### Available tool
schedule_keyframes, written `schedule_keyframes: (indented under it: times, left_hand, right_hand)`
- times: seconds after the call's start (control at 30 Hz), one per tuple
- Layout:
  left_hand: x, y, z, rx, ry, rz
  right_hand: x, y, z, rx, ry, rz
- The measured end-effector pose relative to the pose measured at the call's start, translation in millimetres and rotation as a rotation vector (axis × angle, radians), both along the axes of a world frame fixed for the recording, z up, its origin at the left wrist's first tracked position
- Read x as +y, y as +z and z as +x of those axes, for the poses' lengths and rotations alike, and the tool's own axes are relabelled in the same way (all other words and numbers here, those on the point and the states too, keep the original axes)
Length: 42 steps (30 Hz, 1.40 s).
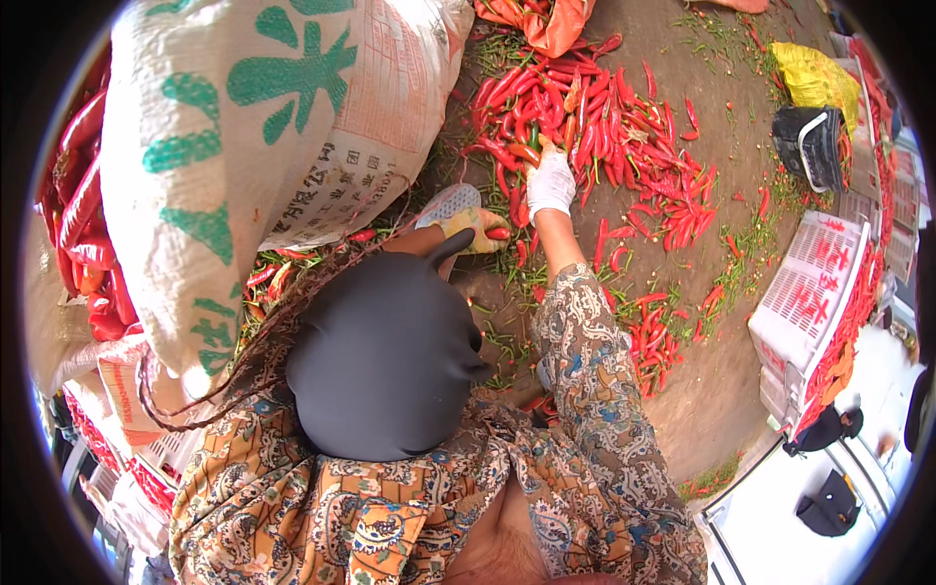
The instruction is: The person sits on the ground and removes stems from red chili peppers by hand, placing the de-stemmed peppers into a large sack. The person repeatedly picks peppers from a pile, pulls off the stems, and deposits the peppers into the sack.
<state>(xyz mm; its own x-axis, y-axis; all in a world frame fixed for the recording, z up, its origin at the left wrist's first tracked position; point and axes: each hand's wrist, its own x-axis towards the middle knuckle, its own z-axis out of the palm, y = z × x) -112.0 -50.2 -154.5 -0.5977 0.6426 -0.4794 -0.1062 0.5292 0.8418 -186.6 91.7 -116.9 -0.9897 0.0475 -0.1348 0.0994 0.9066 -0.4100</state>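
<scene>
My left hand (475, 228), in a yellowish patterned glove, is closed around a red chili pepper (498, 233) whose end shows at the fingertips. Just to its right, my right hand (550, 184), in a white glove, reaches into a loose pile of red chili peppers (607, 124) on the ground. Its bare fingertips are at an orange-red pepper (523, 153); whether they grip it cannot be told. A smooth dark grey rounded object (384, 358) of unclear kind hides part of my left arm. Behind the left hand shows a grey perforated shoe (452, 202).
A large white woven sack (292, 124) with green print stands at left. Up top lies an orange mesh bag (552, 29). At right are a black bucket (808, 146), a yellow bag (815, 80) and a white plastic crate (808, 292) of red peppers. Green stems (731, 285) litter the ground.
</scene>
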Motion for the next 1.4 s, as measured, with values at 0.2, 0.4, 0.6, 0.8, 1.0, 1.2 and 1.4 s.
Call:
schedule_keyframes:
  times: [0.2, 0.4, 0.6, 0.8, 1.0, 1.2, 1.4]
  left_hand:
    - [-6, -14, -7, -0.003, 0.038, 0.113]
    - [-4, -9, -10, -0.01, 0.074, 0.128]
    - [-6, -11, -9, -0.016, 0.108, 0.158]
    - [-3, -15, -5, -0.031, 0.113, 0.178]
    - [-6, -23, 1, -0.079, 0.148, 0.184]
    - [-3, -30, 5, -0.121, 0.215, 0.209]
    - [-5, -18, -4, -0.294, 0.429, 0.315]
  right_hand:
    - [40, 14, -5, -0.237, -0.041, -0.058]
    - [64, 30, 59, -0.439, -0.378, -0.505]
    - [28, 66, 13, -0.284, -0.232, -0.667]
    - [-38, 113, -164, 0.339, 0.029, -0.497]
    - [25, 63, -95, 0.028, -0.116, -0.669]
    - [40, -4, -55, -0.014, -0.238, -0.381]
    - [22, -10, -90, -0.255, -0.044, -0.006]
